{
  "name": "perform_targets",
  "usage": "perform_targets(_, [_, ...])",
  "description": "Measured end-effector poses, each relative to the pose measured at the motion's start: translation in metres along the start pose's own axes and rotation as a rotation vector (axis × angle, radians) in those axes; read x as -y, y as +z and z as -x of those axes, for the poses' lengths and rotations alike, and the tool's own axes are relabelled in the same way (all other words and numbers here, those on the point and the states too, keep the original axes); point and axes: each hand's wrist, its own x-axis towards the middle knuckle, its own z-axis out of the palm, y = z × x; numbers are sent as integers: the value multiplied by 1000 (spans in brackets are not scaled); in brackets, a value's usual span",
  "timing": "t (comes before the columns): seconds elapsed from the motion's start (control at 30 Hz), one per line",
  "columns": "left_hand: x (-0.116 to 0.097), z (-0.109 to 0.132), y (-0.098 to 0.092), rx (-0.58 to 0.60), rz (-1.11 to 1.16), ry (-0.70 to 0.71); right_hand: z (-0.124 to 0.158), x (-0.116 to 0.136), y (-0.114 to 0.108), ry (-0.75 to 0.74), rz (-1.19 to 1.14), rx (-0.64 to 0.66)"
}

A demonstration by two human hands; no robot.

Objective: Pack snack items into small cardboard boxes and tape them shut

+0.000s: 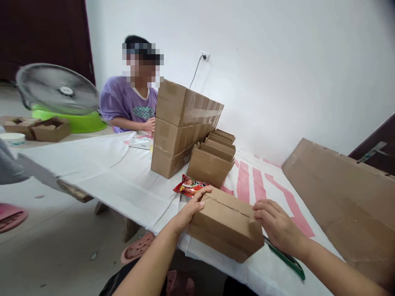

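A small brown cardboard box (226,226) sits in front of me near the table edge, its two top flaps folded in and a narrow seam between them. My left hand (193,207) grips its left end, thumb and fingers at the top corner. At the right end, my right hand (273,222) has bent fingers against the flap edge. Beneath my right wrist lies a green-handled tool (286,259), partly hidden, so its kind is unclear. A red printed food packet (191,187) lies just behind the box.
Closed boxes (168,133) form a stack three high, running back along the table. Beside it stand several open-flapped boxes (211,162). A person in a purple shirt (128,100) sits beyond the stack. A large cardboard sheet (339,197) leans at right; a fan (58,88) stands far left.
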Motion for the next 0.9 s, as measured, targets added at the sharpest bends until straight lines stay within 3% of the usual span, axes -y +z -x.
perform_targets(0.1, [0, -1, -1, 1, -18, -3, 40, -6, -14, 213, -92, -32])
perform_targets(0.2, [2, -2, -2, -7, -37, 1, 95, -12, -15, 526, -167, 9])
perform_targets(0.33, [1, 0, 0, -57, -18, -40, 176, -14, 8, 950, -350, 177])
perform_targets(0.5, [-3, 1, 5, -157, -69, -105, 250, 0, 43, 1295, -492, 287])
perform_targets(0.67, [-7, -1, 9, -205, -90, -142, 268, 1, 52, 1383, -425, 303])
perform_targets(0.9, [-8, 0, 9, -224, -91, -156, 257, -5, 36, 1294, -237, 307])
